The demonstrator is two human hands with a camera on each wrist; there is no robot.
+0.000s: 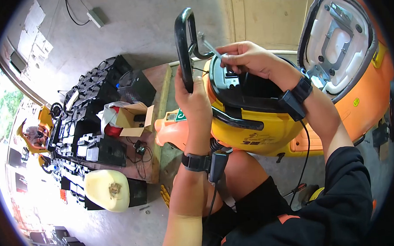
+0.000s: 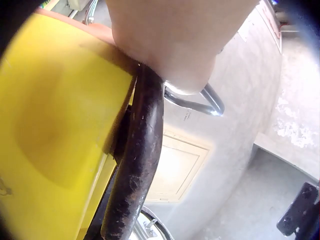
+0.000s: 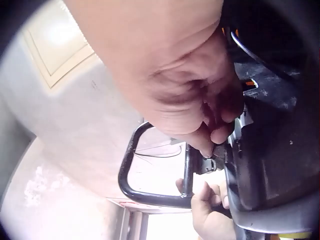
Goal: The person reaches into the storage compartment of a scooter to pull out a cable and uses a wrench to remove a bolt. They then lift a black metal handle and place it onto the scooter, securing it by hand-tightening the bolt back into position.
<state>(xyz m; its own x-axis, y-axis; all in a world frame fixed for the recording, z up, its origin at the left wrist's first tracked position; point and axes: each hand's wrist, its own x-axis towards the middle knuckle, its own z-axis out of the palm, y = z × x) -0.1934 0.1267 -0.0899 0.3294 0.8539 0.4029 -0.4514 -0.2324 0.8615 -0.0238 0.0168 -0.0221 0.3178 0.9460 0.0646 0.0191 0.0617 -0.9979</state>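
In the head view my left hand (image 1: 194, 98) grips the lower end of a black tubular bar (image 1: 182, 44), which rises above the yellow scooter body (image 1: 250, 131). My right hand (image 1: 251, 59) pinches a thin metal rod (image 1: 211, 48) between thumb and fingers, over the black rim of the seat opening (image 1: 266, 89). The left wrist view shows the worn black tube (image 2: 142, 150) beside the yellow panel (image 2: 55, 110), below my left hand (image 2: 175, 40). In the right wrist view my right hand (image 3: 190, 95) is above my left hand (image 3: 212, 215), near the bar (image 3: 125, 175).
The raised seat (image 1: 338, 42) stands open at the right. Black battery boxes (image 1: 94, 96), an open carton (image 1: 133, 121) and cables (image 1: 139, 149) lie to the left, with a pale foam seat pad (image 1: 106, 190) nearer. A yellow glove (image 1: 165, 195) lies on the floor.
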